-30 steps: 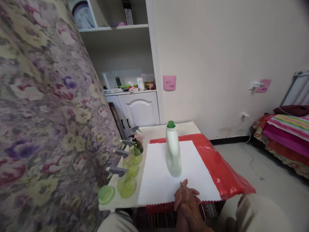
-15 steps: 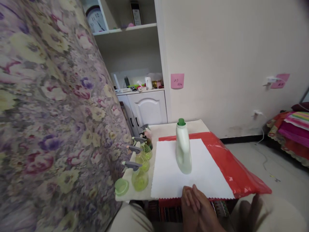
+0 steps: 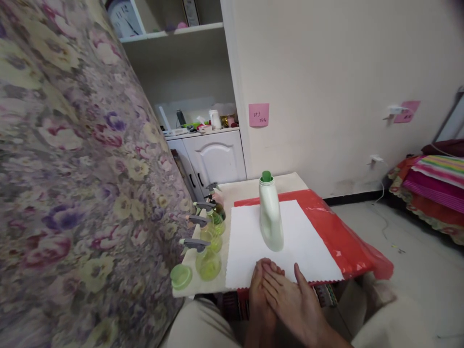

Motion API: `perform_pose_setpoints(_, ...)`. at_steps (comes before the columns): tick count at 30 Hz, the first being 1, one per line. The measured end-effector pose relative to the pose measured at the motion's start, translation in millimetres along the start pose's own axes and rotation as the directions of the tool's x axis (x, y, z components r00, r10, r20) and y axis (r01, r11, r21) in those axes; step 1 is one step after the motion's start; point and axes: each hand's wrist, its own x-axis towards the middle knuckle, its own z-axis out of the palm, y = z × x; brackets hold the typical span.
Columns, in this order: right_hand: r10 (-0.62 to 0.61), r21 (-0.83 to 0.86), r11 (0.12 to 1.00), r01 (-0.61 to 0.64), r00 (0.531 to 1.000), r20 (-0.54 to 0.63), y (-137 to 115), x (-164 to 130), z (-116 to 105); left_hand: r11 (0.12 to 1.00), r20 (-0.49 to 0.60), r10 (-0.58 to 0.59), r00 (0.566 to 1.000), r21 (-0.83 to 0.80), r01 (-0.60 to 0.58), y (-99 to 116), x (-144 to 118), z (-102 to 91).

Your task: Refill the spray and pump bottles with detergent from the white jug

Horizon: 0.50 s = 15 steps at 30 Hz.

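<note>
My right hand (image 3: pixel 292 300) lies across my left hand (image 3: pixel 258 289) at the near edge of a white sheet (image 3: pixel 242 241). The right fingers are stretched out, with the thumb raised apart. Partly covered by them, the left fingers look extended, and no object shows between the palms. Beyond both hands, untouched, a pale green plastic bottle (image 3: pixel 271 217) stands upright on the sheet. Its neck has no cap on it, and a green spout (image 3: pixel 266 176) sticks up from the opening. A light green round cap (image 3: pixel 181 276) lies at the table's near left corner.
Several spray bottles (image 3: pixel 208 263) with yellow-green liquid line the left side of the table (image 3: pixel 188 287). Red plastic sheeting (image 3: pixel 326 227) hangs over its right edge. A floral curtain (image 3: pixel 90 193) is close on the left; behind stand a white cabinet (image 3: pixel 221 157) and a wall.
My clasped hands have loosened and moved a little forward and left over the sheet; the right fingers have straightened. The view has shifted slightly. The bottle stays in place on the sheet.
</note>
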Motion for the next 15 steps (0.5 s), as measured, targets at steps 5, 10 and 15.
perform_pose_setpoints(5,0.036,-0.007,0.999,-0.036,0.998,0.055,-2.4,-6.6,-0.1,1.0,0.167,-0.014,0.986,0.01,0.013,0.3,3.5,6.3)
perform_pose_setpoints(10,0.027,-0.038,0.999,-0.024,0.996,0.082,-7.3,-16.4,3.4,0.994,0.227,-0.061,0.972,0.1,0.039,1.8,6.4,11.2)
perform_pose_setpoints(15,-0.022,-0.075,0.997,0.031,0.993,0.115,-17.7,-25.2,6.4,0.982,0.141,-0.123,0.982,0.16,0.1,-0.7,-0.5,21.1)
